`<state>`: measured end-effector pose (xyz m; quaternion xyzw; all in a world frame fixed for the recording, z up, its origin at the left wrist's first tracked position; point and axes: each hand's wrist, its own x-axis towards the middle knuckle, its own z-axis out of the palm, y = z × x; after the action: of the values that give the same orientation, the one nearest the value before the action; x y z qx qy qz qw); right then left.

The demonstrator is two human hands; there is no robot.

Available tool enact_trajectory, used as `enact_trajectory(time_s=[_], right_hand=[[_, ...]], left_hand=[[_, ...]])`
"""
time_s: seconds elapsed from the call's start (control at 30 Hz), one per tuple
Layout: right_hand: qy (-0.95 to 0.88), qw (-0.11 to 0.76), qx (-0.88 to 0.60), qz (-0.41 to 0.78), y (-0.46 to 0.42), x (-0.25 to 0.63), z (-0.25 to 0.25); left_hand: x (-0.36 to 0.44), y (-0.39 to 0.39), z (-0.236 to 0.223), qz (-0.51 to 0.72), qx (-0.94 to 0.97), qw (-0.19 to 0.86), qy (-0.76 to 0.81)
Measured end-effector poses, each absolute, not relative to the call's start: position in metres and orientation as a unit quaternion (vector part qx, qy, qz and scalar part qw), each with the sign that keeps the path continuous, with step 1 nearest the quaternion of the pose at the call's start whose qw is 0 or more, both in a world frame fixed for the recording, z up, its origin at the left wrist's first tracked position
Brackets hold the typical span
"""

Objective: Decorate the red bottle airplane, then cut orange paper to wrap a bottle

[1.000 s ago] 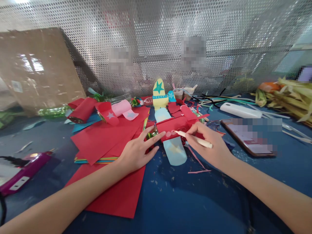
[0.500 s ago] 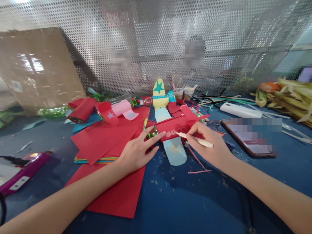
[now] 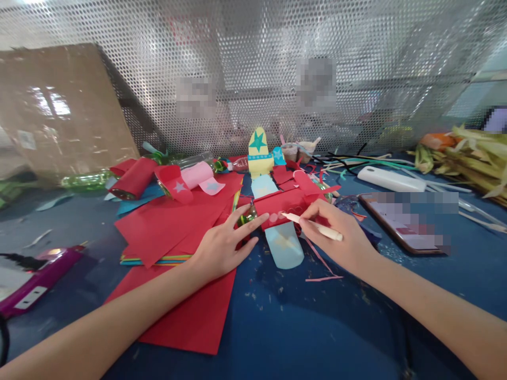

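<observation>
A toy plane lies in front of me, its bottle body wrapped in red paper (image 3: 277,203) with light blue wings (image 3: 284,247). A row of round spots, some filled pale pink and some only outlined, runs along the red side. My right hand (image 3: 336,229) pinches a white marker pen (image 3: 327,231), its tip against one of these spots. My left hand (image 3: 225,243) has its fingers spread, with the fingertips resting at the plane's left end by the green bottle neck (image 3: 249,215). The palm lies partly over red paper sheets (image 3: 170,227).
Behind stand paper-covered bottle pieces (image 3: 134,179) and a yellow paper piece with a green star (image 3: 258,142). To the right are a phone (image 3: 404,224), a white glue gun-like object (image 3: 391,179) and corn husks (image 3: 471,163). A purple power strip (image 3: 43,279) is at left.
The pen tip and right hand have shifted slightly left along the row of spots. One spot looks more filled with pale pink. My left hand stays in place.
</observation>
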<state>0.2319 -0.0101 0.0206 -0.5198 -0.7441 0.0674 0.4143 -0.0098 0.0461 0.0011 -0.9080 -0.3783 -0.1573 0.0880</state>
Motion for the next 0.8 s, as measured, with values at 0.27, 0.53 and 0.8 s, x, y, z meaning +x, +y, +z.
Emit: enact_trajectory(time_s=[0.27,0.53,0.8], right_hand=[[-0.747,0.409,-0.520,0.071,-0.0091,0.2331,0.0186],[-0.749,0.409,-0.516,0.073,-0.0085,0.2326,0.0175],[-0.746,0.410,-0.518,0.083,-0.0095,0.2334,0.0169]], left_hand=[[-0.0104,0.0461,0.0015,-0.157,-0.909,0.087,-0.376],[-0.0103,0.0465,0.0002,-0.163,-0.909,0.086,-0.373],[-0.0103,0.0470,0.0004,-0.155,-0.909,0.086,-0.376]])
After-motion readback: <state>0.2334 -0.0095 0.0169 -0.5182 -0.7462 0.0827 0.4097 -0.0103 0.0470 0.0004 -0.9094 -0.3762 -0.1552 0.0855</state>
